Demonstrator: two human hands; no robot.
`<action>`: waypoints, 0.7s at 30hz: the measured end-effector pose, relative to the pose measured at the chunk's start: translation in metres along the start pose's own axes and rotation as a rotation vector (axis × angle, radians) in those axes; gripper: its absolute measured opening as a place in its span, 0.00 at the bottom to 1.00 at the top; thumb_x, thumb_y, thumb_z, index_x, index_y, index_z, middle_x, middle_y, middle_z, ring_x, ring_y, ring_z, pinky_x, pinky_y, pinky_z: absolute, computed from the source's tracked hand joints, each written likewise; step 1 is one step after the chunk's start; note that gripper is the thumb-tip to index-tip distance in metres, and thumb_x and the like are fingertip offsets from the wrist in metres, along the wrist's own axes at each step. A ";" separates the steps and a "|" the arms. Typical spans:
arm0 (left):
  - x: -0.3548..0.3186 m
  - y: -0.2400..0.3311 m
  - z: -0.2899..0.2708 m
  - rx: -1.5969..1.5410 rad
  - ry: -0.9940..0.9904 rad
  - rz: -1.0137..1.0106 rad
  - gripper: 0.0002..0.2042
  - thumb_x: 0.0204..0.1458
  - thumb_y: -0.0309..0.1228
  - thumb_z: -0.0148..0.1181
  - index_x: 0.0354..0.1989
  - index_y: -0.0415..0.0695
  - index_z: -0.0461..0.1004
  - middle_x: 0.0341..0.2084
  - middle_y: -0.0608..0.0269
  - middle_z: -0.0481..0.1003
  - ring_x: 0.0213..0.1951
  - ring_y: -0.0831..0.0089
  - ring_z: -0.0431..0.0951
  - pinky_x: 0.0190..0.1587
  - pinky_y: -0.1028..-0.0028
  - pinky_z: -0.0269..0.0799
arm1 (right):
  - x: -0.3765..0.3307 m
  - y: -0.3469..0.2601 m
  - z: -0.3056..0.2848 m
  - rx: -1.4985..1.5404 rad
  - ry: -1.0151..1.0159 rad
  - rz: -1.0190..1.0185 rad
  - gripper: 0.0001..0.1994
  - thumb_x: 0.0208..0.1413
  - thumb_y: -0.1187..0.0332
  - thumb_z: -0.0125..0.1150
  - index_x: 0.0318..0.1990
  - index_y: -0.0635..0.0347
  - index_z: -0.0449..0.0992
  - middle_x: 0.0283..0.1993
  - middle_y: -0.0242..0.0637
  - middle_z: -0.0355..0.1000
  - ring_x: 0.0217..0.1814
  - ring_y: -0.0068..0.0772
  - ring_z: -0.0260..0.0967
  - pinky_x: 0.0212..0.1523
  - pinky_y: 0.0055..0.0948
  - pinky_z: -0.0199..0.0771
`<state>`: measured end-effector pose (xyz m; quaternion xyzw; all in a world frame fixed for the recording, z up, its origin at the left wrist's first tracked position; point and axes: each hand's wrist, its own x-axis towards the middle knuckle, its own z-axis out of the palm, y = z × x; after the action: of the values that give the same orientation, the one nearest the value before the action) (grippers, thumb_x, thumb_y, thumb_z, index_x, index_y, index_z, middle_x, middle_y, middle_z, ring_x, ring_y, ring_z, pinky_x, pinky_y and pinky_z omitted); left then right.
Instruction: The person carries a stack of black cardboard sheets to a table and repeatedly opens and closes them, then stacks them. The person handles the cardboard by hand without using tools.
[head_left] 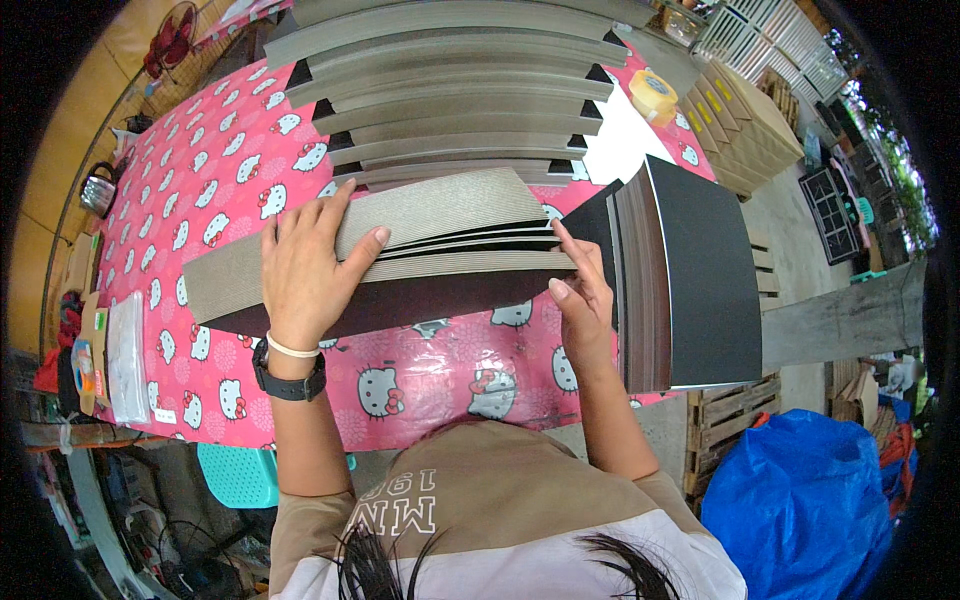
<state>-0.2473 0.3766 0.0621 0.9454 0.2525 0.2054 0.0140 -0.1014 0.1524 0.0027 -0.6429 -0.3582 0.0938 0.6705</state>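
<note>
A stack of thin black sheets or boards with grey-brown edges stands in front of me on the table, its edges facing up. Near its right end the edges part into a few narrow dark gaps. My left hand grips across the stack, fingers over the far side and thumb on the edges beside the gaps. At the right end my right hand has its thumb and fingers on the sheets' ends. Their exact hold is partly hidden. A similar black-covered stack stands just right of that hand.
Several more grey-edged stacks lie in staggered layers beyond my hands. A pink patterned cloth covers the table. Tape rolls sit at the far right, a clear plastic packet at the left. Brown cartons and a blue tarp are off the table.
</note>
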 end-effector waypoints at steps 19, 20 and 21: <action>0.000 0.002 -0.003 0.004 -0.027 -0.008 0.27 0.49 0.50 0.51 0.55 0.49 0.64 0.44 0.58 0.70 0.49 0.61 0.66 0.58 0.58 0.50 | 0.010 0.006 -0.002 0.218 -0.047 0.060 0.34 0.47 0.52 0.49 0.58 0.68 0.62 0.46 0.39 0.59 0.52 0.30 0.54 0.57 0.26 0.46; 0.000 0.002 -0.002 0.008 -0.032 -0.007 0.27 0.49 0.50 0.51 0.55 0.49 0.64 0.44 0.58 0.70 0.49 0.61 0.66 0.58 0.58 0.50 | 0.010 0.006 -0.002 0.216 -0.049 0.051 0.33 0.47 0.53 0.50 0.58 0.68 0.62 0.46 0.39 0.59 0.52 0.30 0.54 0.57 0.26 0.45; 0.001 0.002 -0.001 0.002 -0.011 -0.003 0.28 0.48 0.51 0.51 0.55 0.49 0.65 0.43 0.58 0.70 0.48 0.61 0.67 0.57 0.58 0.51 | 0.009 0.007 -0.003 0.215 -0.051 0.041 0.33 0.47 0.53 0.50 0.57 0.68 0.62 0.46 0.39 0.59 0.52 0.30 0.54 0.57 0.26 0.45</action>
<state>-0.2465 0.3752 0.0638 0.9462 0.2542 0.1998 0.0150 -0.0904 0.1565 -0.0003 -0.5720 -0.3497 0.1617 0.7241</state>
